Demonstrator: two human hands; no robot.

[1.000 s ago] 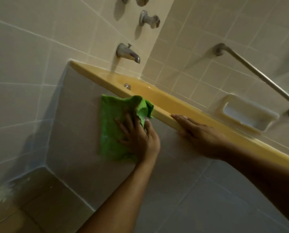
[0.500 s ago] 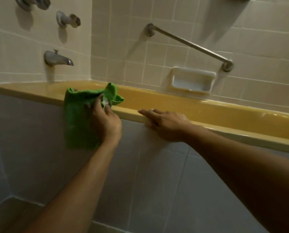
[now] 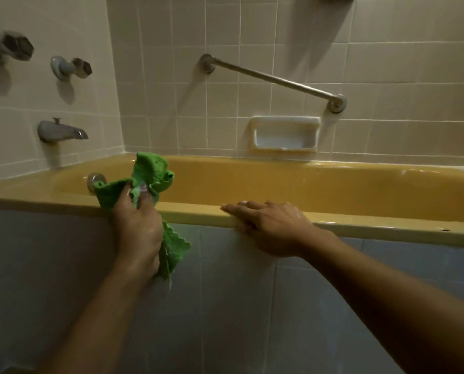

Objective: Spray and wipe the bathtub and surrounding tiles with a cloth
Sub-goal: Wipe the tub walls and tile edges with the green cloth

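Note:
A yellow bathtub [image 3: 333, 224] runs across the view, with grey tiles [image 3: 239, 306] on its front panel. My left hand [image 3: 138, 233] is shut on a bunched green cloth [image 3: 151, 168] at the tub's front rim; part of the cloth sticks up over the rim and part hangs down below my hand. My right hand [image 3: 268, 228] lies flat and open on the rim, fingers pointing left, a short way right of the cloth. No spray bottle is in view.
A metal spout [image 3: 61, 130] and two tap handles [image 3: 71, 67] sit on the beige tiled left wall. A slanted grab bar [image 3: 274, 79] and a recessed soap dish [image 3: 284, 134] are on the back wall. An overflow plate [image 3: 94, 180] shows inside the tub.
My left hand gathered the cloth from flat on the front tiles into a bunch and rose to the rim. The view levelled and turned right. My right hand stayed on the rim.

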